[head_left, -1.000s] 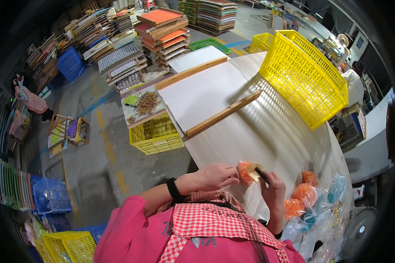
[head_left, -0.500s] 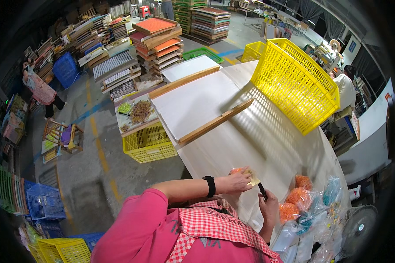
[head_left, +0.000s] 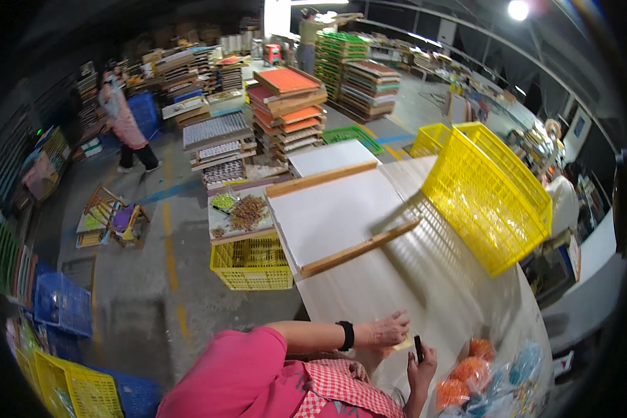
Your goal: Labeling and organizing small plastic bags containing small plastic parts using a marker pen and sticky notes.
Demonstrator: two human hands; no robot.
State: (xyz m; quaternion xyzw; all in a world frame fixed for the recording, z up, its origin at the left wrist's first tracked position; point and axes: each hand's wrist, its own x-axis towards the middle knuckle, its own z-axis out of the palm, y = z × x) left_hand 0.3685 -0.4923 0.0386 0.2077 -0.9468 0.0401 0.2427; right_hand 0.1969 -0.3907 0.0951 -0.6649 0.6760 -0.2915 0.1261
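My left hand (head_left: 389,330) is over the near edge of the pale table (head_left: 460,306), fingers apart, with nothing visible in them. Just below its fingers lies a flat pale yellow piece (head_left: 403,343). A bit of orange (head_left: 386,352) shows under the wrist, mostly hidden. To the right, my right hand (head_left: 422,365) is closed round a slim black tool (head_left: 418,347), held upright; its exact kind is not clear. Clear bags of orange pieces (head_left: 474,373) rest beside that hand, with a bag of blue pieces (head_left: 527,364) further right.
A yellow plastic crate (head_left: 488,202) stands tilted on the table's far right. White sheeting (head_left: 341,212) lies between wooden strips (head_left: 361,248). Left of it, a tray holds brown pieces (head_left: 248,212) above another yellow crate (head_left: 252,263). One person (head_left: 125,125) is at the far left.
The view has swung up, so things sit lower in the picture. My left hand has come off the orange and yellow pieces. The person at far left has moved.
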